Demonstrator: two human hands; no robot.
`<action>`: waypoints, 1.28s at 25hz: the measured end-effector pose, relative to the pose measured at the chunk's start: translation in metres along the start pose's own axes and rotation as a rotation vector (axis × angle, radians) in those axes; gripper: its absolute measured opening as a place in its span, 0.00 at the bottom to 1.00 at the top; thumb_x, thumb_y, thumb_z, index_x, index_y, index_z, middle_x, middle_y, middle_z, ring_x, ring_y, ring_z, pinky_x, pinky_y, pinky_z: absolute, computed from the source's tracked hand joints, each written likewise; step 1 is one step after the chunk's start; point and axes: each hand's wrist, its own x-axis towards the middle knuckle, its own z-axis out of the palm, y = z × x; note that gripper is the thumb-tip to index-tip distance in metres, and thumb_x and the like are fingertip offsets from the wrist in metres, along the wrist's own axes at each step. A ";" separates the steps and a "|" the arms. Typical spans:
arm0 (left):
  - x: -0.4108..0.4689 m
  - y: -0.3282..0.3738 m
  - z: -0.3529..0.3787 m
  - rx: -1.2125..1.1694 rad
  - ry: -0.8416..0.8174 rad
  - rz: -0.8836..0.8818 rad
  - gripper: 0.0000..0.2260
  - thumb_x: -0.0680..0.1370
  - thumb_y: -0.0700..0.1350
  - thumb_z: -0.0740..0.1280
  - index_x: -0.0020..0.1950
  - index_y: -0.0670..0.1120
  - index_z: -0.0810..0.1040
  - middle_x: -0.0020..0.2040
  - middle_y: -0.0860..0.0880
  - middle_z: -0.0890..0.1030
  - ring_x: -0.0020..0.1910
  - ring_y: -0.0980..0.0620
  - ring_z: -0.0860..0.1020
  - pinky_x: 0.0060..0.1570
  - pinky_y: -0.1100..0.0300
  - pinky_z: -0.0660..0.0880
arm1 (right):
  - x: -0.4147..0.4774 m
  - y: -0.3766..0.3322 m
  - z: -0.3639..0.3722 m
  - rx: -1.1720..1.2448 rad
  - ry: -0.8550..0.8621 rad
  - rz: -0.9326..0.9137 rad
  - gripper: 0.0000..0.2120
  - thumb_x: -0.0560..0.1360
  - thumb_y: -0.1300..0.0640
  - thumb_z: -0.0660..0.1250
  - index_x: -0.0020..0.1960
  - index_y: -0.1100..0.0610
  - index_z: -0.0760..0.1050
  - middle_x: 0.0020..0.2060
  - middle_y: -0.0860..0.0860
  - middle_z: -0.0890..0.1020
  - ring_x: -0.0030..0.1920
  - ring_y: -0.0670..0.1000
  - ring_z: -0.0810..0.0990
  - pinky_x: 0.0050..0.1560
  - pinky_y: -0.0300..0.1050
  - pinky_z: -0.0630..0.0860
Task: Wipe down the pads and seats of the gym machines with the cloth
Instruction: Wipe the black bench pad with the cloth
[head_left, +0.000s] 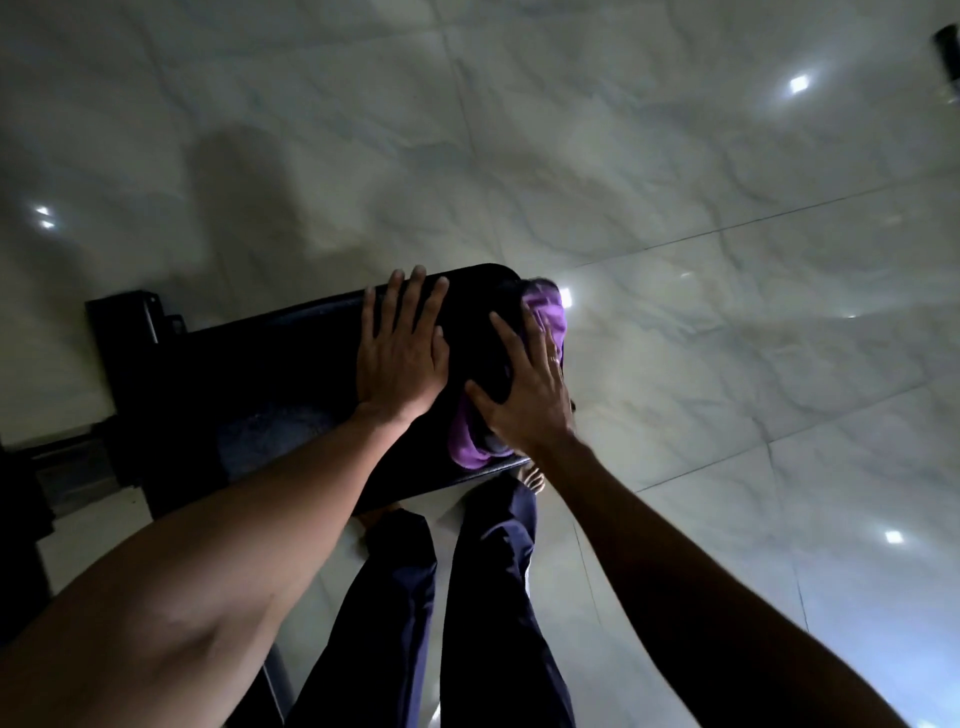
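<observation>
Purple cloth (548, 322), blk pad (291, 374), pale veined marble floor (675, 182), navy trousers (493, 597).

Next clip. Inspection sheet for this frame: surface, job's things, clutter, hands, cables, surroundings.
Surface: black padded seat; too dim to judge how clean it is.
Job's things: purple cloth bunched over the seat's end, under the right hand.
Clutter: nothing seen.
Hands: left hand flat on the seat, fingers straight; right hand presses the cloth, fingers spread.
Cables: nothing seen.
Surroundings: glossy floor tiles reflecting lights; machine frame beside the seat; dark trousers below.
</observation>
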 end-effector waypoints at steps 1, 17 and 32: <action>0.001 0.000 0.000 0.005 -0.003 -0.004 0.25 0.81 0.48 0.57 0.80 0.49 0.63 0.79 0.45 0.63 0.79 0.43 0.60 0.77 0.42 0.53 | 0.017 -0.004 -0.004 -0.050 -0.027 -0.066 0.40 0.73 0.38 0.68 0.81 0.46 0.57 0.82 0.54 0.54 0.81 0.62 0.50 0.78 0.65 0.57; 0.003 -0.002 -0.001 -0.023 0.033 0.001 0.26 0.80 0.45 0.60 0.79 0.49 0.65 0.79 0.45 0.65 0.78 0.42 0.62 0.77 0.41 0.54 | 0.002 -0.008 -0.028 0.329 0.069 0.434 0.37 0.73 0.40 0.72 0.76 0.42 0.60 0.71 0.52 0.75 0.63 0.65 0.79 0.60 0.61 0.79; -0.001 -0.005 0.005 0.010 0.051 0.017 0.26 0.80 0.44 0.60 0.78 0.47 0.66 0.78 0.43 0.66 0.77 0.40 0.64 0.76 0.40 0.56 | 0.041 -0.029 -0.026 0.243 0.073 0.338 0.39 0.74 0.43 0.72 0.79 0.49 0.59 0.69 0.54 0.71 0.61 0.65 0.79 0.56 0.57 0.78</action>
